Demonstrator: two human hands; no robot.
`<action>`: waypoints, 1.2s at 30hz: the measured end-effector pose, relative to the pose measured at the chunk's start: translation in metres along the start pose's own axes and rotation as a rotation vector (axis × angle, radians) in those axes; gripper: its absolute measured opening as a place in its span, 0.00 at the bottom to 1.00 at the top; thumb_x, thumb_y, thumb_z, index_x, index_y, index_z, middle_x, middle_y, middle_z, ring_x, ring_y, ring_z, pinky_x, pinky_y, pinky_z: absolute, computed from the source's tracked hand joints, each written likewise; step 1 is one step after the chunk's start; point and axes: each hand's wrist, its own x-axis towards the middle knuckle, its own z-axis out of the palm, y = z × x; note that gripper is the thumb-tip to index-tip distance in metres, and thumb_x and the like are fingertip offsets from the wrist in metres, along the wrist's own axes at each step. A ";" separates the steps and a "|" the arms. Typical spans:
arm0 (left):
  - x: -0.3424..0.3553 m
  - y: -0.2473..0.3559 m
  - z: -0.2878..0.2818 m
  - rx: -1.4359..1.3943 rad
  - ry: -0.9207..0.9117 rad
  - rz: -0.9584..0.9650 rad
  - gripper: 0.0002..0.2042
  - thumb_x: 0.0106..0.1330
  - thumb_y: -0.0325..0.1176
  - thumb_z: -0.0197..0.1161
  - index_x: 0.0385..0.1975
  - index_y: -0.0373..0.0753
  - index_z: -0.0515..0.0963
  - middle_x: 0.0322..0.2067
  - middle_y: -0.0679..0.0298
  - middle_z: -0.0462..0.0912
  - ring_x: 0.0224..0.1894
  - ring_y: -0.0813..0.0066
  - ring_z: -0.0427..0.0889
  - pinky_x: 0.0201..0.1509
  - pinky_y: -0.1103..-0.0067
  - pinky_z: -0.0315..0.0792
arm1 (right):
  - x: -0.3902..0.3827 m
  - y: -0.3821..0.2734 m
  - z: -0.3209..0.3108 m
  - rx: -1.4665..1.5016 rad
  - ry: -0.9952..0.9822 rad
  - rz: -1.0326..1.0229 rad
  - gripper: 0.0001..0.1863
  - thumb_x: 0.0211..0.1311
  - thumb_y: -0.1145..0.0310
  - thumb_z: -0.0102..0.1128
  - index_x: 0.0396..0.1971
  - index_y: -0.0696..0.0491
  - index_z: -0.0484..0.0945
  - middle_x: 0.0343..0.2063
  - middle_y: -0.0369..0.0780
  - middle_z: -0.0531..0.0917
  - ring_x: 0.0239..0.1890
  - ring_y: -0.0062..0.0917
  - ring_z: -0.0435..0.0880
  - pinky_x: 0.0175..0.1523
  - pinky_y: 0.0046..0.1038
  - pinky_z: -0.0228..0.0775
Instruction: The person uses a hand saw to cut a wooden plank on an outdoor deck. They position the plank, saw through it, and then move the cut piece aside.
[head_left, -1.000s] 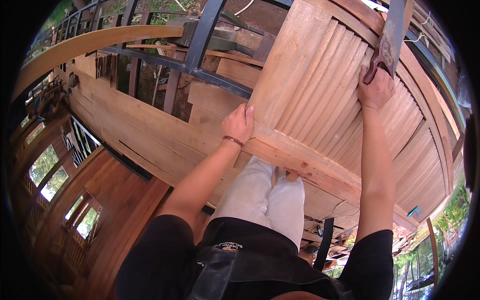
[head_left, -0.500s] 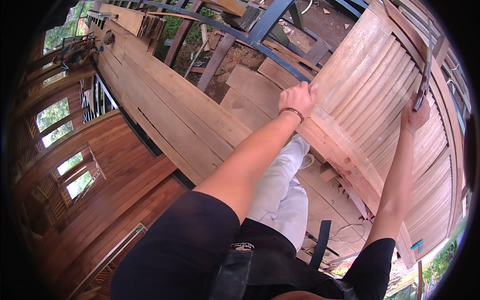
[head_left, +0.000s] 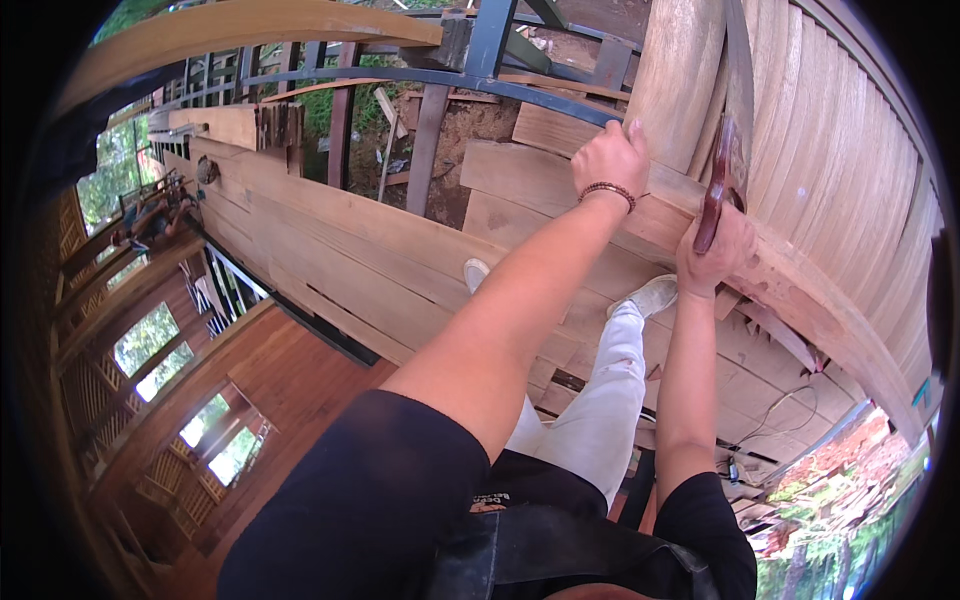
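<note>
My right hand (head_left: 715,250) is closed around the brown handle of a handsaw (head_left: 716,185), whose blade points away from me across a slatted wooden panel (head_left: 815,140). The blade lies along or just above the panel near its left end; I cannot tell if its teeth touch the wood. My left hand (head_left: 611,162), with a beaded bracelet at the wrist, is closed over the left edge of the panel, its fingers partly hidden. A thick curved wooden rail (head_left: 805,275) borders the panel's near side.
Long wooden planks (head_left: 350,240) stretch away to the left. Blue steel framing (head_left: 490,45) and a curved timber (head_left: 250,28) stand at the far side. A thin cable (head_left: 790,395) lies on boards below the rail. Reddish flooring (head_left: 310,350) is at lower left.
My right hand has brought the handsaw left and nearer, from the panel's far right to beside my left hand. My view has turned; my left hand still grips the panel edge.
</note>
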 end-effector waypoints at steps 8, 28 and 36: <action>0.002 -0.001 0.008 -0.060 0.013 0.081 0.23 0.74 0.49 0.45 0.36 0.33 0.77 0.35 0.45 0.85 0.41 0.46 0.85 0.47 0.57 0.76 | -0.001 0.004 0.023 -0.360 0.063 -0.036 0.12 0.55 0.67 0.63 0.41 0.47 0.81 0.33 0.36 0.83 0.38 0.35 0.81 0.46 0.37 0.68; 0.005 0.003 0.002 0.042 0.015 0.091 0.29 0.76 0.52 0.36 0.44 0.30 0.78 0.42 0.42 0.84 0.49 0.42 0.81 0.54 0.56 0.72 | -0.005 -0.010 0.021 -0.276 0.211 0.062 0.10 0.57 0.67 0.62 0.40 0.47 0.79 0.32 0.33 0.82 0.38 0.27 0.81 0.48 0.31 0.67; 0.004 0.004 0.001 0.008 0.002 0.092 0.32 0.76 0.52 0.35 0.49 0.27 0.78 0.52 0.38 0.79 0.57 0.40 0.76 0.63 0.59 0.67 | -0.008 -0.001 0.025 -0.155 0.472 0.045 0.13 0.55 0.63 0.62 0.41 0.47 0.80 0.33 0.33 0.83 0.38 0.29 0.81 0.48 0.32 0.68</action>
